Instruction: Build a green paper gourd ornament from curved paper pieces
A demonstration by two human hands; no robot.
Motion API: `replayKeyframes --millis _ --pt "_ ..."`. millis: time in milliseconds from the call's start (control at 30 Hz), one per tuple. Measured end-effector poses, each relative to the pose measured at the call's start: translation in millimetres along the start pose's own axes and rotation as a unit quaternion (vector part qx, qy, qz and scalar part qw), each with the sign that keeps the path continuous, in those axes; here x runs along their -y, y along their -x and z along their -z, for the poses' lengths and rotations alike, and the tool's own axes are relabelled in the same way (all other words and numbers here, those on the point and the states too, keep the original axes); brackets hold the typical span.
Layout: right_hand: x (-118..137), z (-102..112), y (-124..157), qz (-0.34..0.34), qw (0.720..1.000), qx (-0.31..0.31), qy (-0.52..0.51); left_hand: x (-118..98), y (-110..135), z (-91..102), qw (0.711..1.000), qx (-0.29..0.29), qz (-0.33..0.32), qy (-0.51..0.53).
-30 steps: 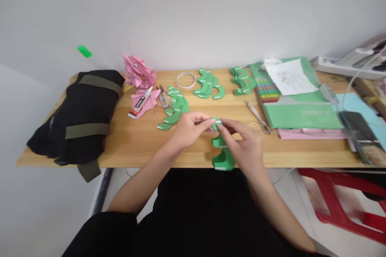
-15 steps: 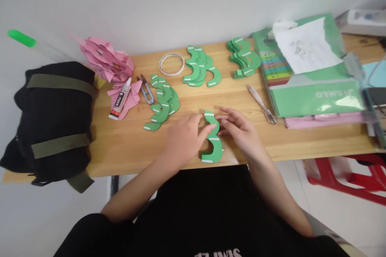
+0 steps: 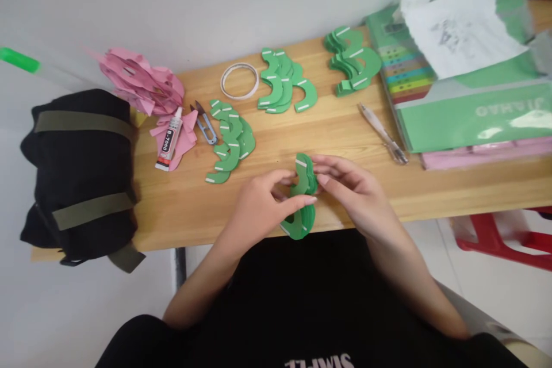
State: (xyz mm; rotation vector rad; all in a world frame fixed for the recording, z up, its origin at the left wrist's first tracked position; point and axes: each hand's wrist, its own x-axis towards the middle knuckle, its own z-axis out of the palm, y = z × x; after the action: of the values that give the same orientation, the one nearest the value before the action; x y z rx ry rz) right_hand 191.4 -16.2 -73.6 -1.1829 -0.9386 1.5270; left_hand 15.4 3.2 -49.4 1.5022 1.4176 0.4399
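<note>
Your left hand [image 3: 263,207] and right hand [image 3: 349,192] met at the near edge of the wooden table [image 3: 345,132], both closed on a small stack of curved green paper pieces [image 3: 302,201]. Your left fingers pinched its lower part, thumb on top, while your right fingertips gripped the upper end, where a white strip showed. The stack was lifted slightly and tilted over the table edge.

Just beyond your left hand lay a fanned row of green curved pieces [image 3: 230,141], with small snips [image 3: 204,123] and a glue tube [image 3: 169,141] on pink scraps [image 3: 138,80] to its left. A tape ring [image 3: 239,80] sat further back, beside two more green piles [image 3: 282,80] [image 3: 351,60]. A pen [image 3: 383,135] lay near your right hand, next to a green paper pack [image 3: 466,115]. A black bag [image 3: 77,172] occupied the table's left end.
</note>
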Motion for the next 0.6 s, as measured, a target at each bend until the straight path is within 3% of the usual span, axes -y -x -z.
replayKeyframes --millis 200,400,600 --pt "-8.8 0.9 -0.2 -0.024 0.999 0.033 -0.006 7.5 -4.1 9.5 0.987 0.042 0.042 0.148" --pt "-13.1 2.9 2.1 -0.055 0.995 0.077 -0.020 16.2 -5.4 15.8 0.971 0.073 0.052 0.222" --pt "-11.8 3.5 2.6 -0.059 0.991 0.105 -0.050 22.2 -6.4 15.1 0.961 0.006 0.096 0.257"
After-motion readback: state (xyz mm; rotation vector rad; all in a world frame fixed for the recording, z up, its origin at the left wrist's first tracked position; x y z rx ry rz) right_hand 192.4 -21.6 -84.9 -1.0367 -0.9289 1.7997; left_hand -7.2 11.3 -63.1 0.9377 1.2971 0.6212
